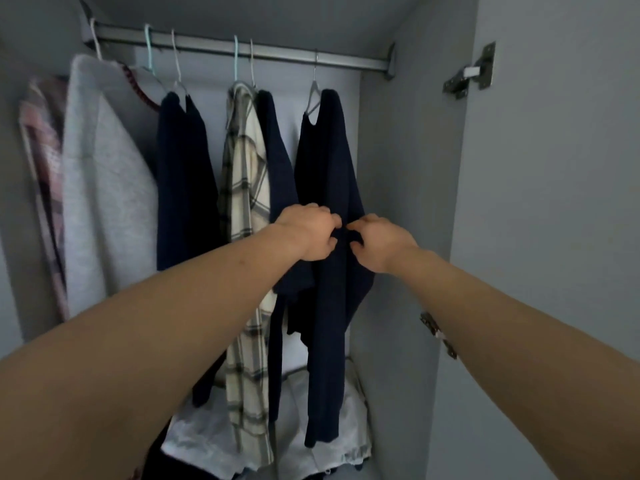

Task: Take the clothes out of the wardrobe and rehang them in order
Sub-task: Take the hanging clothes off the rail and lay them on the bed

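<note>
the job looked well along, as a guess from the rail alone: six garments hung on the rail point(242, 51) in a spaced row, and only the last one was in hand. whether the order was final could not be told.

from the left, at about nine o'clock in the view, a pink checked garment point(41, 168) hung against the wardrobe wall, touching a pale grey sweater point(104, 188) on a white hanger. beside that hung a dark navy top point(183, 188). near the middle a cream plaid shirt point(244, 209) hung on a teal hanger, with a navy top point(277, 161) pressed against its right side.

at about one o'clock from the centre hung the navy sweater point(329, 161) on a grey hanger point(313, 95), nearest the right wall, long and limp, its hem reaching down toward pale bedding point(214, 448) heaped on the wardrobe floor at six o'clock.

the left hand point(308, 233) gripped the sweater's front at mid-height, fingers point(330, 221) curled and pinching the knit. the right hand point(379, 242) sat just beside it, its fingers curled onto the same fabric, seemingly pinching it too. the hands were almost touching. likely they were straightening it.

at two o'clock a metal hinge point(471, 72) sat on the open door.
</note>
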